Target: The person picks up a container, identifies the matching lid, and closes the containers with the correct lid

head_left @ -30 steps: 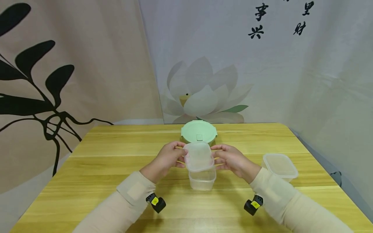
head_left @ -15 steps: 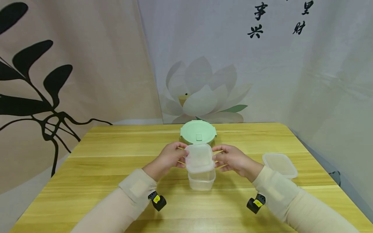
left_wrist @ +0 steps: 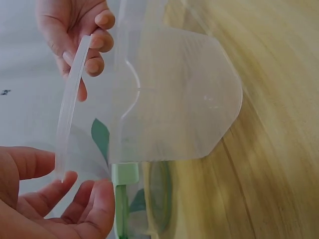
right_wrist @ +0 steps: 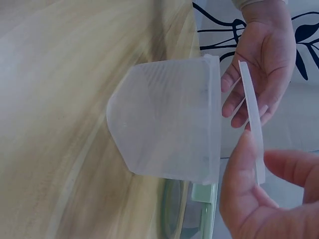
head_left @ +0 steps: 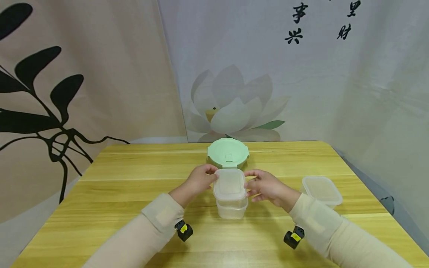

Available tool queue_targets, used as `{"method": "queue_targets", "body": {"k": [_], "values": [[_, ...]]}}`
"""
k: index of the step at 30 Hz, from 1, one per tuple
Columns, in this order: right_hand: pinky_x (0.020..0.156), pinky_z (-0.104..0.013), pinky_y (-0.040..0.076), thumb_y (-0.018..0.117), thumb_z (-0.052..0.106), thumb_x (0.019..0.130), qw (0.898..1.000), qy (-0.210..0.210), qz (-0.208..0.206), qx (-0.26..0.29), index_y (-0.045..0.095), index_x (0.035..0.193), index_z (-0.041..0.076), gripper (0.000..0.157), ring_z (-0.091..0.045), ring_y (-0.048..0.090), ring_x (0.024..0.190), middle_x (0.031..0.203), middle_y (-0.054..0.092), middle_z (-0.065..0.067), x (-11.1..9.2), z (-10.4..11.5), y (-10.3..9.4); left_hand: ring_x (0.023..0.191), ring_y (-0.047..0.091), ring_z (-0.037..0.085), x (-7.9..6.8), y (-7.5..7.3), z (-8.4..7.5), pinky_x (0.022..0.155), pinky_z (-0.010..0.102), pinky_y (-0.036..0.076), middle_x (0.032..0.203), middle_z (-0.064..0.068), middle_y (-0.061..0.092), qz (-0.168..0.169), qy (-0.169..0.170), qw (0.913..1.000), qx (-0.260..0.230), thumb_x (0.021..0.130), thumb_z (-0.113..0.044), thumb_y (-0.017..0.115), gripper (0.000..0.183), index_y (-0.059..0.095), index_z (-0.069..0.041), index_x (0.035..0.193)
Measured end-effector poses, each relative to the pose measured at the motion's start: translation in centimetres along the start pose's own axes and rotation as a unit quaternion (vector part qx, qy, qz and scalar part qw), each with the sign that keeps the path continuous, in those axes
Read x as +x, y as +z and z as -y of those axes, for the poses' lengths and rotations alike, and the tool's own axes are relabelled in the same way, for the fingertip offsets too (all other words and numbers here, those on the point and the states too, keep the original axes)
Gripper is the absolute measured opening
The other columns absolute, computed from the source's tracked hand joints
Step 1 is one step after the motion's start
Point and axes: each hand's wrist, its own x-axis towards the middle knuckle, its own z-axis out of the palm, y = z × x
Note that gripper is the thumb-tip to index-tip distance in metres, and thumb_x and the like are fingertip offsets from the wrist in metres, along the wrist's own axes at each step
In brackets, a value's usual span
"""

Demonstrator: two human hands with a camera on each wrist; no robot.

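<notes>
A clear plastic food container stands upright on the table before me. Just above its opening is a flat, translucent white lid. My left hand pinches the lid's left edge between thumb and fingers. On the opposite edge, my right hand holds it the same way, thumb against one face. Both wrist views show a narrow gap between the lid and the rim of the container.
Behind the container sits a round box with a pale green clip lid. A second clear container with a white lid stands to the right, beside my right forearm. All rest on a wooden table with a printed curtain behind.
Both hands have lowered the lid slightly toward the container, and more of the green lid now shows behind it. The container has stayed in place.
</notes>
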Motion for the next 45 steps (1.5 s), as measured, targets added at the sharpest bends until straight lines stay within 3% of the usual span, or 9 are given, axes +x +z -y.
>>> {"method": "queue_targets", "body": {"k": [22,31,45], "values": [[0.055,-0.030,0.055,0.055,0.002,0.091,1.000,0.016,-0.012,-0.004,0.044,0.134,0.000,0.044,-0.017,0.064,0.069,0.094,0.063,-0.012,-0.7,-0.7,0.7,0.091,0.057,0.022,-0.1,1.0,1.1,0.078,0.043,0.054,0.109,0.013,0.061,0.020,0.009,0.9997,0.006,0.097,-0.008,0.055,0.021,0.061,0.003,0.115],[0.056,-0.031,0.056,0.054,0.002,0.091,0.999,0.025,-0.016,-0.017,0.045,0.134,-0.002,0.044,-0.019,0.064,0.070,0.097,0.063,-0.013,-0.9,-0.7,0.8,0.078,0.053,0.021,0.0,1.3,1.5,0.062,0.026,0.047,0.102,0.011,0.057,0.019,0.015,0.9995,0.019,0.096,-0.007,0.055,0.020,0.062,0.003,0.112],[0.057,-0.034,0.056,0.054,0.003,0.089,0.999,0.025,-0.021,-0.043,0.048,0.131,-0.005,0.043,-0.020,0.065,0.070,0.094,0.065,-0.013,-0.7,-1.2,1.1,0.083,0.053,0.020,0.1,1.5,1.5,0.068,0.035,0.050,0.108,0.013,0.059,0.033,-0.014,0.9993,-0.007,0.097,-0.009,0.053,0.024,0.060,0.002,0.118]]}}
